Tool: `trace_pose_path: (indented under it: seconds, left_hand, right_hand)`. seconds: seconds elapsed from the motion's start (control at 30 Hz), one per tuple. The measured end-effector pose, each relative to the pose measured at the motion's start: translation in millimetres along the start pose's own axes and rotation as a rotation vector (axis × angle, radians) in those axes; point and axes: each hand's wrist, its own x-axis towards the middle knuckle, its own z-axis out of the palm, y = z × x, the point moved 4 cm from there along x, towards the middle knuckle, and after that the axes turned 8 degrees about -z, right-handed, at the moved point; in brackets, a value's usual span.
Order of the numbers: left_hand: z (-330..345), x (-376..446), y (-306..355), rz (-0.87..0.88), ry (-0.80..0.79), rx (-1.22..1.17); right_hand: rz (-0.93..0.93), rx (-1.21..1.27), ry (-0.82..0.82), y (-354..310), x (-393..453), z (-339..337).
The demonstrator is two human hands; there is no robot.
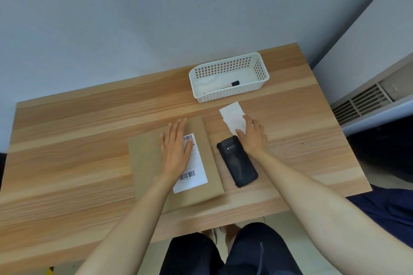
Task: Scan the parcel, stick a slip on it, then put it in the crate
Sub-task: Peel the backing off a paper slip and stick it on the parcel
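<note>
No legible text; label (192, 164) barcodes only

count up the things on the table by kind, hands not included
parcel: 1
phone: 1
basket: 1
marker in the basket: 1
paper slips: at least 2, overlapping, partly under the right hand
total: at least 6

The left hand lies flat on the parcel.

a small packing desk in a plain office room: wooden table (67, 140), bare grey wall (111, 18) at 12 o'clock, floor-level vented heating unit (366, 100) at 3 o'clock.
</note>
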Motion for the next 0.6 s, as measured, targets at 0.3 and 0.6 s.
trace_pose_path:
  seconds: [0.3, 0.6]
  left_hand:
    - [18.5, 33.7, 32.4, 0.044, -0.043, 0.026]
    - [25.8, 34.8, 28.9, 0.018, -0.046, 0.053]
  right_hand:
    - [0.097, 0.040, -0.010, 27.2, 44.6, -11.8]
    - [0.027, 0.104, -0.003, 27.7, 57.6, -12.9]
